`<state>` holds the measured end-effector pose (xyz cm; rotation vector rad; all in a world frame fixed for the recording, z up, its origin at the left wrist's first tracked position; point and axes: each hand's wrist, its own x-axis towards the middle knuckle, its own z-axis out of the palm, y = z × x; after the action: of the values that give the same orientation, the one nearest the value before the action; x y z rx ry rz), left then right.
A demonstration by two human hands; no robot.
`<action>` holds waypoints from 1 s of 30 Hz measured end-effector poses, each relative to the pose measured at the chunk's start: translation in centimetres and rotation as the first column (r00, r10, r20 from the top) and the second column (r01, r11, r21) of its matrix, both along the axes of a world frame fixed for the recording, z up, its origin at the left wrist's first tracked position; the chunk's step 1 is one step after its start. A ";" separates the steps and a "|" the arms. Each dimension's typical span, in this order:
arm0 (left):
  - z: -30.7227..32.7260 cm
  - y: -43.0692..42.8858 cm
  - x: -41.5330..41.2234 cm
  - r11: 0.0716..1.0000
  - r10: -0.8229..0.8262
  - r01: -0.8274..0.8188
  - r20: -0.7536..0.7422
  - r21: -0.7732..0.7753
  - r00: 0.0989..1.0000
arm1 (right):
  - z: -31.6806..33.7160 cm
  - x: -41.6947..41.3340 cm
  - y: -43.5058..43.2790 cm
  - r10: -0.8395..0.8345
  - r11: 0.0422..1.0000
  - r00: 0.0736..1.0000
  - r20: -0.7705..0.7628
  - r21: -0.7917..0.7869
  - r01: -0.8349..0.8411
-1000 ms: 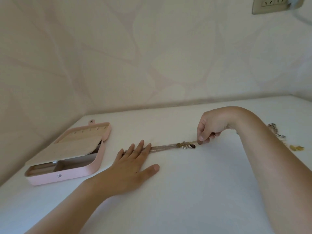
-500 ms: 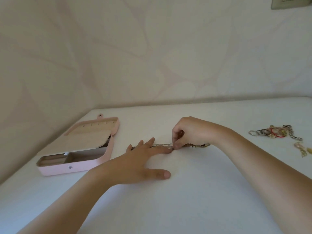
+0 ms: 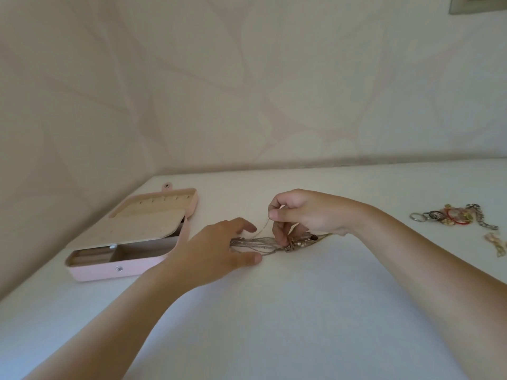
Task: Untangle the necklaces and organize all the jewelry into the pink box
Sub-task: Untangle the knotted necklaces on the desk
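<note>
A bundle of thin tangled necklaces [image 3: 263,242] lies stretched across the white table [image 3: 274,325], with pendants clustered at its right end [image 3: 301,242]. My left hand [image 3: 216,250] lies flat on the left end of the chains, fingers spread and pressing them down. My right hand [image 3: 299,215] hovers over the pendants and pinches one fine chain strand, lifted a little above the bundle. The pink box [image 3: 129,239] stands open at the left, its lid folded back and beige compartments showing.
A pile of rings, a red bangle and a chain bracelet [image 3: 452,216] lies at the far right, with a small gold piece [image 3: 496,242] below it. The wall runs along the table's back and left. A socket [image 3: 477,4] sits at the top right.
My right hand moved left from the pendant end to the middle of the bundle and picked up one strand. My left hand stayed on the chains' left end. The view shifted left.
</note>
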<state>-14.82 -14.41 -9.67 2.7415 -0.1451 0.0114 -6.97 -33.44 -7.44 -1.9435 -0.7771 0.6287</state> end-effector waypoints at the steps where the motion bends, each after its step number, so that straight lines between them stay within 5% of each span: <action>1: 0.1 -0.2 -0.2 0.999 -0.015 0.015 0.009 0.040 1.000 | 0.0 -0.1 0.1 0.001 1.000 1.000 -0.004 -0.004 -0.001; 3: 0.2 -0.7 -0.3 1.000 -0.011 0.011 0.017 0.013 1.000 | 0.1 -0.4 0.3 0.018 1.000 1.000 -0.014 -0.003 -0.018; 7: 0.1 -2.0 -0.1 0.884 -0.091 0.060 -0.046 -0.464 0.995 | 0.1 -0.8 0.9 0.039 0.997 0.999 -0.038 0.066 -0.037; 10: -0.1 -2.6 0.1 0.780 -0.127 0.064 -0.058 -0.623 0.990 | 0.2 -1.1 1.2 0.032 0.992 0.999 -0.033 0.120 -0.028; 19: 0.5 -1.0 0.2 0.685 -0.114 -0.062 -0.191 -0.726 0.975 | -0.2 -1.4 2.2 -0.079 0.986 0.968 0.239 0.163 0.041; 30: 0.4 -1.5 0.3 0.750 -0.054 -0.075 -0.174 -0.657 0.983 | -0.1 -2.1 2.7 -0.077 0.983 0.947 0.311 0.184 0.020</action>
<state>-14.53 -15.90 -9.30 2.0077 -0.0552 -0.1582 -9.05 -30.78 -7.54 -1.9128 -0.9460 0.2067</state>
